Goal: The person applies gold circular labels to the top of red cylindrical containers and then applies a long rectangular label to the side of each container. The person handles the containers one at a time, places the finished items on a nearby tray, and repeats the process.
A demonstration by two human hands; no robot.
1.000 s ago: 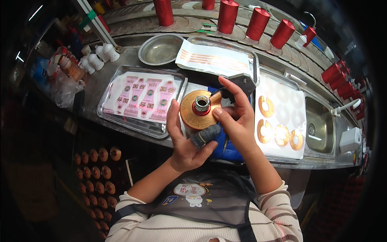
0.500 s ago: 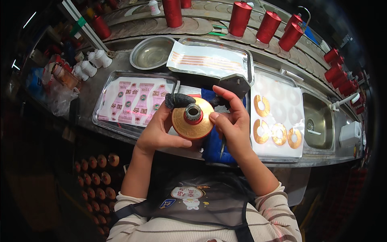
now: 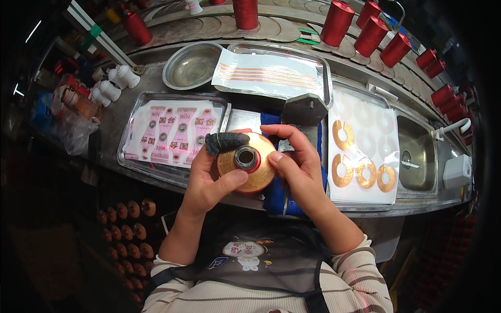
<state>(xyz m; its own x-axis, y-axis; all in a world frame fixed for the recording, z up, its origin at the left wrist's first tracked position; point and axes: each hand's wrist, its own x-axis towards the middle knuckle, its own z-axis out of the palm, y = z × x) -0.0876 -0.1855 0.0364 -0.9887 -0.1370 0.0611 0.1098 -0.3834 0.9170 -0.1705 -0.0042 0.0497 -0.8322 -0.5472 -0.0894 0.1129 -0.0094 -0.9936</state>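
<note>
Between my hands is a red bottle with its bare, uncapped neck (image 3: 246,156) tilted toward me. A gold ring-shaped label (image 3: 259,177) covers its shoulder around the neck. My left hand (image 3: 209,182) grips the bottle from the left, thumb against the shoulder beside the neck; a dark cloth sleeve covers its forefinger, which curls over the far side. My right hand (image 3: 302,169) holds the right side, thumb pressing the label's edge and forefinger stretched above it. Dark covering shows partly behind that hand's fingers. The bottle's body is mostly hidden beneath the shoulder.
Gold ring labels (image 3: 366,173) lie on a white sheet at right, beside a sink (image 3: 417,151). Pink labels (image 3: 169,133) fill a left tray. Behind stand a metal bowl (image 3: 190,65) and gold strips (image 3: 266,75). Red bottles (image 3: 338,23) ride a conveyor. A blue cloth (image 3: 284,201) lies below my hands.
My left thumb has moved up from the bottle's near side onto the shoulder beside the neck. The red bottles on the conveyor appear farther right, and the view has shifted slightly.
</note>
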